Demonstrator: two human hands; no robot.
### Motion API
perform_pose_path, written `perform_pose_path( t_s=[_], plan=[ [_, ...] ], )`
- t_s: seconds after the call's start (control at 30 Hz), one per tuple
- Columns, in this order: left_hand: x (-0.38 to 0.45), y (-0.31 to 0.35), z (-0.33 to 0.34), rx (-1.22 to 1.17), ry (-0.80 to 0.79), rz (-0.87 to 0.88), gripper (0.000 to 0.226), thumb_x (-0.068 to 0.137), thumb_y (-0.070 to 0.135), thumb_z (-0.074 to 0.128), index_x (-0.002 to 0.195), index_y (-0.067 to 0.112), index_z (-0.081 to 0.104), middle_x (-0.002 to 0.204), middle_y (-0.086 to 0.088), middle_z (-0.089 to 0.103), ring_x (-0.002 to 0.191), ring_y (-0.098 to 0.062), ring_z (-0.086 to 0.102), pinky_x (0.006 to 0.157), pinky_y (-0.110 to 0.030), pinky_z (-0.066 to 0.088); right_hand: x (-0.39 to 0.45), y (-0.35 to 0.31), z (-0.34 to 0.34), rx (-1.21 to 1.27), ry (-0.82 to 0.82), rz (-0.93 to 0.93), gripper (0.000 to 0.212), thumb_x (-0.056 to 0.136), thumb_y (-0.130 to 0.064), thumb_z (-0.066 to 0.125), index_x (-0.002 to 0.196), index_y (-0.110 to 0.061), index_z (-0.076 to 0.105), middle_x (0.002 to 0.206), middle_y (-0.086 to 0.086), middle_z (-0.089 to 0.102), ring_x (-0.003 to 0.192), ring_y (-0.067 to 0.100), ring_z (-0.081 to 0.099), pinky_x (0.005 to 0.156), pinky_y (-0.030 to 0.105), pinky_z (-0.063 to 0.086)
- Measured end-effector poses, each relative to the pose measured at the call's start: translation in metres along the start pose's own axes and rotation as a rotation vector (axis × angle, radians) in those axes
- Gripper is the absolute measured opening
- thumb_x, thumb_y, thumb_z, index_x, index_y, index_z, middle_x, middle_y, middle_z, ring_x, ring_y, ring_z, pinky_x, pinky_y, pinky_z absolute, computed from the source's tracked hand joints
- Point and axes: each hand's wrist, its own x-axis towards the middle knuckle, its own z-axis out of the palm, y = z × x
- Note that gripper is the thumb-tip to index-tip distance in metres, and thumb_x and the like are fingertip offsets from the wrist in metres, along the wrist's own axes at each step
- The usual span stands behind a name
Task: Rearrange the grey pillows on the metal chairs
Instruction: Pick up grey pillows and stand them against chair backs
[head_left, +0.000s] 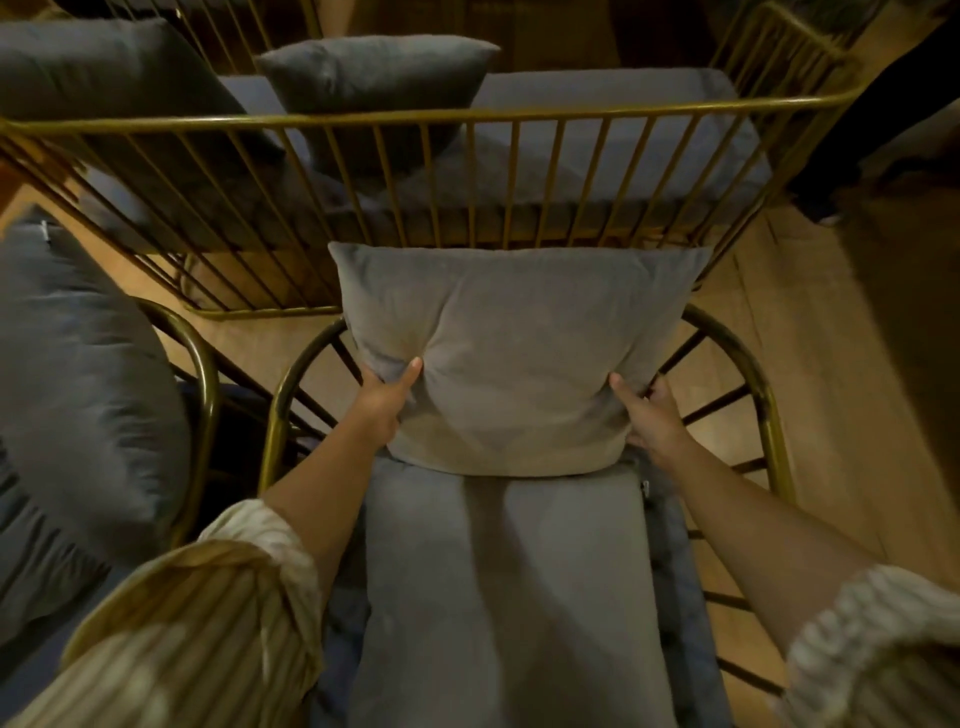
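A light grey pillow (519, 353) stands upright against the curved back of the brass-coloured metal chair (769, 415) right in front of me. My left hand (387, 402) grips its lower left side and my right hand (654, 421) grips its lower right side. The pillow's bottom edge rests on the chair's grey seat cushion (504, 587). Beyond it, a metal-framed sofa (415, 124) holds a darker grey pillow (379, 83) standing on its seat and another dark pillow (104, 73) at the far left.
A second metal chair (205, 374) stands at my left with a large dark grey pillow (78, 389) on it. The floor (779, 322) is wooden. A dark shape (883, 130) fills the upper right. My striped sleeves fill both lower corners.
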Motion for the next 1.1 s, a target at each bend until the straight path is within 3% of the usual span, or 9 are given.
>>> perform_pose_path(
  t_s=[0.1,0.23,0.4,0.5,0.63,0.73,0.87,1.0,1.1],
  plan=[
    [-0.014,-0.017,-0.001,0.131,0.089,0.093,0.078,0.092,0.031,0.064,0.155,0.022,0.019,0.154,-0.009,0.039,0.139,-0.036,0.04,0.111,-0.054,0.039,-0.011,0.019,0.003,-0.138,0.043,0.032,0.089,0.075,-0.064,0.071,0.148,-0.028,0.036,0.143,-0.002,0.053,0.13,0.025,0.052,0.107,0.051,0.045],
    [-0.056,-0.043,-0.014,0.229,0.055,0.19,0.068,0.096,0.024,0.06,0.154,0.023,0.026,0.15,-0.007,0.046,0.133,-0.029,0.048,0.107,-0.047,0.045,-0.038,0.051,0.023,-0.317,0.093,0.044,0.057,0.095,-0.043,0.057,0.143,-0.015,0.046,0.142,0.01,0.056,0.126,0.037,0.054,0.105,0.052,0.045],
    [-0.098,-0.051,-0.061,0.103,0.197,0.123,0.058,0.096,0.011,0.058,0.149,0.012,0.035,0.146,-0.011,0.048,0.134,-0.032,0.047,0.109,-0.046,0.043,-0.081,0.056,0.075,-0.467,-0.207,0.087,0.039,0.097,-0.027,0.059,0.13,-0.006,0.059,0.128,0.014,0.062,0.105,0.025,0.056,0.096,0.039,0.046],
    [-0.113,-0.033,-0.105,0.046,0.305,0.248,0.04,0.094,0.004,0.057,0.134,0.007,0.053,0.128,-0.014,0.062,0.12,-0.029,0.06,0.104,-0.047,0.048,-0.097,0.043,0.117,-0.497,-0.349,-0.008,0.033,0.092,-0.017,0.066,0.122,-0.004,0.065,0.121,0.017,0.069,0.105,0.029,0.064,0.102,0.042,0.049],
    [-0.134,0.003,-0.176,-0.039,0.448,0.427,0.025,0.096,-0.001,0.05,0.117,-0.001,0.062,0.103,-0.012,0.068,0.095,-0.025,0.067,0.09,-0.037,0.056,-0.133,0.0,0.183,-0.475,-0.425,-0.129,0.029,0.088,-0.008,0.068,0.116,-0.001,0.068,0.093,0.013,0.069,0.083,0.024,0.062,0.085,0.036,0.05],
    [-0.148,0.014,-0.235,-0.033,0.591,0.504,0.02,0.094,0.003,0.052,0.109,0.003,0.066,0.093,-0.003,0.069,0.085,-0.012,0.068,0.08,-0.02,0.056,-0.165,-0.029,0.234,-0.435,-0.524,-0.218,0.026,0.09,-0.011,0.066,0.115,-0.005,0.068,0.11,0.014,0.069,0.1,0.024,0.063,0.096,0.038,0.051],
    [-0.139,0.0,-0.308,-0.028,0.683,0.453,0.02,0.093,0.004,0.053,0.108,0.005,0.066,0.103,-0.014,0.069,0.091,-0.017,0.066,0.09,-0.035,0.056,-0.2,-0.046,0.302,-0.407,-0.624,-0.256,0.025,0.093,-0.012,0.063,0.118,-0.009,0.065,0.11,0.01,0.068,0.107,0.025,0.065,0.096,0.035,0.051],
    [-0.108,-0.019,-0.377,-0.107,0.698,0.279,0.025,0.094,0.001,0.053,0.117,-0.001,0.063,0.116,-0.024,0.066,0.105,-0.032,0.064,0.098,-0.045,0.052,-0.223,-0.041,0.382,-0.481,-0.648,-0.267,0.05,0.094,-0.018,0.063,0.141,-0.016,0.047,0.115,0.009,0.066,0.096,0.019,0.063,0.077,0.028,0.051],
    [-0.071,-0.03,-0.425,-0.151,0.625,0.169,0.025,0.094,0.005,0.057,0.118,0.002,0.061,0.12,-0.024,0.065,0.112,-0.039,0.063,0.099,-0.052,0.051,-0.24,-0.038,0.441,-0.528,-0.594,-0.289,0.076,0.086,-0.032,0.068,0.151,-0.023,0.029,0.136,0.01,0.058,0.119,0.027,0.059,0.098,0.036,0.048]
  ],
)
